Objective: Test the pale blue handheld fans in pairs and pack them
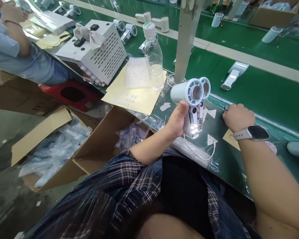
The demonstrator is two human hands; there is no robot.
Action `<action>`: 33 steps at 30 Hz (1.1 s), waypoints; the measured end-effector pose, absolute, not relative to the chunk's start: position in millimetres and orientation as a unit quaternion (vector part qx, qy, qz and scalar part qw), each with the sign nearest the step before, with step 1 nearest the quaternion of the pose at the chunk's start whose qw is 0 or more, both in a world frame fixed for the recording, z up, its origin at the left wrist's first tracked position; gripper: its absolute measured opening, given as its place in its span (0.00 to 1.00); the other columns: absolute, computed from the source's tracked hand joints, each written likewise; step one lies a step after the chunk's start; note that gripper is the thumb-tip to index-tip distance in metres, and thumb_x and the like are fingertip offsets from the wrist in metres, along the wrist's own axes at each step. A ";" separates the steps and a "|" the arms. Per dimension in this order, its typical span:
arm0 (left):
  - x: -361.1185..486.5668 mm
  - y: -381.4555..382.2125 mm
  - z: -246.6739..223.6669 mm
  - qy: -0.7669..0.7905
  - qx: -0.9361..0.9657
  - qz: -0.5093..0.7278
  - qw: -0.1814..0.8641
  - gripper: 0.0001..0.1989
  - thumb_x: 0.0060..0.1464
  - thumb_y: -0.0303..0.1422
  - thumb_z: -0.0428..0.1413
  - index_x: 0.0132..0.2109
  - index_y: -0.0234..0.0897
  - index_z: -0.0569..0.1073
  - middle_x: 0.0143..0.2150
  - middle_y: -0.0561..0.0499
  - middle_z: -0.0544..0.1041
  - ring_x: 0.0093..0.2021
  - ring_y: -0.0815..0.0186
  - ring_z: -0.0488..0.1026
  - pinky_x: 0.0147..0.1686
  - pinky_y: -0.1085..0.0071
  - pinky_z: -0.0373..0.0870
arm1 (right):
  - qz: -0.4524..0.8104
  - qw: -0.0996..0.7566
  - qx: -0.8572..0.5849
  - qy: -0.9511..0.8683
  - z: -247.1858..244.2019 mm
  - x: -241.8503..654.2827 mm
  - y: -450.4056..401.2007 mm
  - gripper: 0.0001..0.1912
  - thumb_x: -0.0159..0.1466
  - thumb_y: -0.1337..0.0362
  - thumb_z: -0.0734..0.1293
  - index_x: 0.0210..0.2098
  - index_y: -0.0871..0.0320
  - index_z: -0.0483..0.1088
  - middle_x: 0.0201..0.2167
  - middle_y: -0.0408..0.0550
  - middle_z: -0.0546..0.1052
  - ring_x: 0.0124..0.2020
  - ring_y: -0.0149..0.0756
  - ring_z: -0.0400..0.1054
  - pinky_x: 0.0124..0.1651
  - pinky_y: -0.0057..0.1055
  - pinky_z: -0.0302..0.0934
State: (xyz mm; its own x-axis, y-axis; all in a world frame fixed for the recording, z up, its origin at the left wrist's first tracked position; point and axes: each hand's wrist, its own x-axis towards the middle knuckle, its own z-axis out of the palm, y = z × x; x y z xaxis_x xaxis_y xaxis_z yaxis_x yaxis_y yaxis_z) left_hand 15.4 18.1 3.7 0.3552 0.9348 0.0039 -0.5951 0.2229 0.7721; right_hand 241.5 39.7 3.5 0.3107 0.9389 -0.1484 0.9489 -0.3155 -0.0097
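Observation:
My left hand (178,118) is wrapped round the handles of two pale blue handheld fans (188,91), held upright side by side over the bench. Their round heads face right, and the lower handles shine brightly. At the edge of the green conveyor belt, my right hand (239,117) is closed with its knuckles up. A small dark tip shows beside its fingers, but what they grip is hidden. Below the fans lies a white charging cable (211,153) with its plug near a white triangular sticker (211,140). Another handheld fan (234,75) rests on the belt beyond my right hand.
A plastic bottle (153,63) and bubble wrap (137,73) stand on yellow paper (147,108). Behind them is a perforated white metal box (109,53). A metal post (186,39) rises by the belt. Cardboard boxes (94,149) hold bagged parts at lower left. A co-worker's arm (17,38) is at upper left.

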 end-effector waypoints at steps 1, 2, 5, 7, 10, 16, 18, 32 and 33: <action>15.2 18.0 3.2 0.243 0.353 0.516 0.742 0.47 0.36 0.79 0.59 0.38 0.37 0.78 0.47 0.36 0.83 0.60 0.38 0.78 0.54 0.46 0.81 | -0.070 0.032 0.803 0.591 6.6 242.3 42.1 0.15 0.73 0.68 0.61 0.48 0.73 0.75 0.55 0.84 0.75 0.58 0.66 0.75 0.51 0.48 0.60; 14.6 18.1 2.8 0.245 0.352 0.519 0.739 0.46 0.37 0.79 0.59 0.36 0.37 0.77 0.46 0.36 0.83 0.60 0.38 0.79 0.54 0.47 0.81 | -0.079 0.021 0.798 0.597 10.5 243.3 44.2 0.12 0.71 0.69 0.62 0.43 0.71 0.75 0.52 0.83 0.77 0.57 0.65 0.77 0.49 0.47 0.59; 11.2 19.7 1.7 0.241 0.348 0.520 0.742 0.45 0.39 0.79 0.59 0.34 0.37 0.76 0.45 0.36 0.82 0.60 0.39 0.79 0.53 0.47 0.81 | -0.107 -0.036 0.791 0.601 25.0 243.3 44.5 0.09 0.66 0.70 0.64 0.28 0.59 0.69 0.40 0.73 0.80 0.48 0.57 0.80 0.44 0.45 0.59; 9.0 21.3 1.1 0.239 0.347 0.519 0.743 0.44 0.39 0.79 0.59 0.33 0.37 0.75 0.45 0.35 0.82 0.60 0.40 0.79 0.52 0.48 0.81 | -0.114 -0.086 0.793 0.592 34.4 236.2 34.3 0.12 0.66 0.70 0.61 0.26 0.55 0.65 0.34 0.65 0.81 0.43 0.51 0.80 0.42 0.43 0.61; 8.7 23.6 1.0 0.234 0.352 0.510 0.749 0.44 0.37 0.79 0.59 0.30 0.38 0.73 0.45 0.35 0.83 0.59 0.41 0.79 0.52 0.51 0.81 | -0.211 -0.244 0.760 0.565 46.5 213.9 -1.3 0.09 0.68 0.66 0.60 0.32 0.53 0.68 0.30 0.53 0.81 0.33 0.44 0.79 0.38 0.39 0.68; 19.2 19.0 12.7 0.173 0.376 0.442 0.796 0.51 0.31 0.83 0.56 0.37 0.36 0.78 0.46 0.34 0.83 0.57 0.42 0.80 0.49 0.52 0.82 | -0.497 -0.446 0.545 0.506 71.6 174.4 -75.8 0.07 0.71 0.56 0.69 0.40 0.51 0.73 0.26 0.42 0.76 0.26 0.38 0.73 0.29 0.35 0.67; 22.6 14.6 17.9 0.158 0.381 0.422 0.808 0.52 0.30 0.82 0.56 0.37 0.36 0.79 0.45 0.35 0.84 0.55 0.43 0.81 0.46 0.54 0.82 | -0.485 -0.452 0.541 0.517 77.3 171.0 -84.5 0.11 0.73 0.52 0.69 0.37 0.51 0.70 0.25 0.40 0.76 0.24 0.35 0.71 0.28 0.33 0.66; 27.5 -0.9 19.4 0.160 0.420 0.396 0.801 0.54 0.32 0.81 0.58 0.46 0.36 0.81 0.40 0.39 0.83 0.56 0.40 0.80 0.42 0.58 0.81 | -0.167 -0.367 0.656 0.638 84.5 164.4 -101.4 0.15 0.74 0.46 0.66 0.41 0.48 0.76 0.28 0.42 0.84 0.32 0.42 0.81 0.34 0.36 0.69; 27.5 -1.3 18.9 0.160 0.423 0.394 0.801 0.54 0.32 0.82 0.57 0.46 0.36 0.81 0.39 0.39 0.82 0.56 0.39 0.80 0.40 0.58 0.81 | -0.168 -0.365 0.657 0.638 84.3 164.3 -101.8 0.15 0.74 0.46 0.66 0.41 0.48 0.76 0.28 0.43 0.84 0.32 0.42 0.81 0.34 0.36 0.69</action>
State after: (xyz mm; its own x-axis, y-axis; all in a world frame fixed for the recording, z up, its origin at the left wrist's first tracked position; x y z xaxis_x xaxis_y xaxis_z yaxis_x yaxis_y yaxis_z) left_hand 27.5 -1.3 18.9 0.6391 0.7653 0.0767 -0.4950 0.3329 0.8026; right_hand 164.3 -101.8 84.3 0.1306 0.9607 0.2449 0.7161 0.0795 -0.6935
